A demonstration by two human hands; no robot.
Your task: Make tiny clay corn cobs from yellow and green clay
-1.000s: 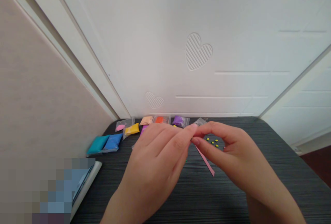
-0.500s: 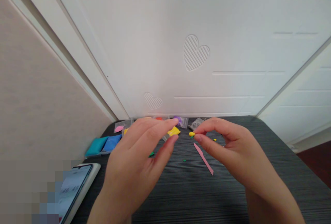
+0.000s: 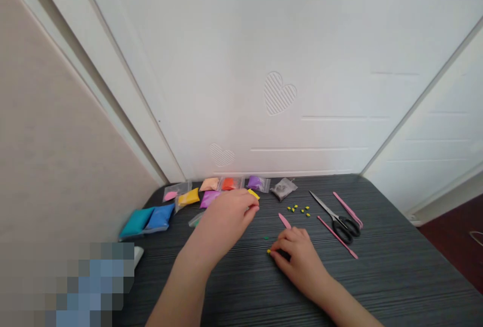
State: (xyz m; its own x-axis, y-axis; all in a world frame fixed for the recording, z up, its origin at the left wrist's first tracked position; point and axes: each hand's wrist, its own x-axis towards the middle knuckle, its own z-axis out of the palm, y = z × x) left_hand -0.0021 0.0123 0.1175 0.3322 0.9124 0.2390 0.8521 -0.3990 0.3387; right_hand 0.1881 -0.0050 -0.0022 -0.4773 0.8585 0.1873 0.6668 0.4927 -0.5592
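Note:
My right hand [image 3: 296,252] rests low over the dark tabletop, thumb and fingers pinched on a small yellow-and-green clay piece [image 3: 268,251]. Just beyond its knuckles lies a pink clay knife [image 3: 285,220], its handle end hidden by the hand. My left hand [image 3: 232,219] is raised to the left of it, with thumb and fingertips drawn together; what lies between them, if anything, I cannot make out. Right behind those fingertips shows a yellow packet [image 3: 253,194], partly covered by the hand. A tiny green scrap [image 3: 266,238] lies between the hands.
Several yellow-green bits [image 3: 302,211] lie right of centre. Beyond them are black-handled scissors [image 3: 335,219], a thin pink stick tool [image 3: 337,237] and another pink tool [image 3: 347,210]. Clay packets line the back, including orange [image 3: 228,183], purple [image 3: 255,182] and blue [image 3: 160,217].
My right hand has come down toward the table with the clay piece, uncovering scissors, tools and yellow-green bits. My left hand's fingers, apart before, have drawn together. The view has shifted.

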